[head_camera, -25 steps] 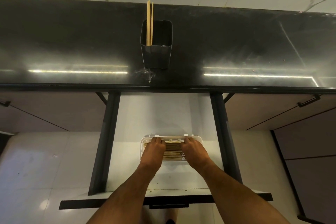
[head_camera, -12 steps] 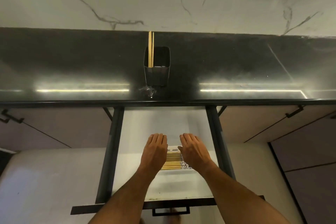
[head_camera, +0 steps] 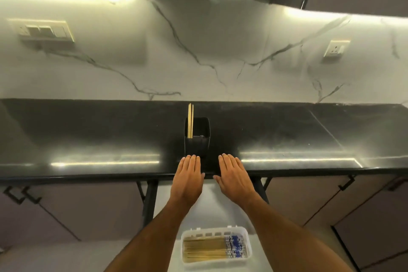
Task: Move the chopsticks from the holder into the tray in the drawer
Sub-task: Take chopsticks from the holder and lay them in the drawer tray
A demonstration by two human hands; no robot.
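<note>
A black square holder (head_camera: 197,139) stands on the dark countertop with two pale wooden chopsticks (head_camera: 190,122) upright in its left side. My left hand (head_camera: 188,178) hovers flat and empty just in front of the holder, fingertips near its base. My right hand (head_camera: 233,178) is flat and empty a little to the right of it. Below, in the open drawer (head_camera: 220,205), a white plastic tray (head_camera: 247,247) holds several chopsticks (head_camera: 205,249) lying sideways, their blue-patterned ends to the right.
The black countertop (head_camera: 309,139) runs the full width under a white marble wall. Switch plates (head_camera: 44,31) and a socket (head_camera: 335,48) sit on the wall. Dark drawer rails (head_camera: 150,201) flank the drawer. Cabinet doors with black handles (head_camera: 346,183) lie on both sides.
Both hands have lifted off the chopsticks in the tray and moved up and forward to the counter edge by the holder. The view has tilted upward.
</note>
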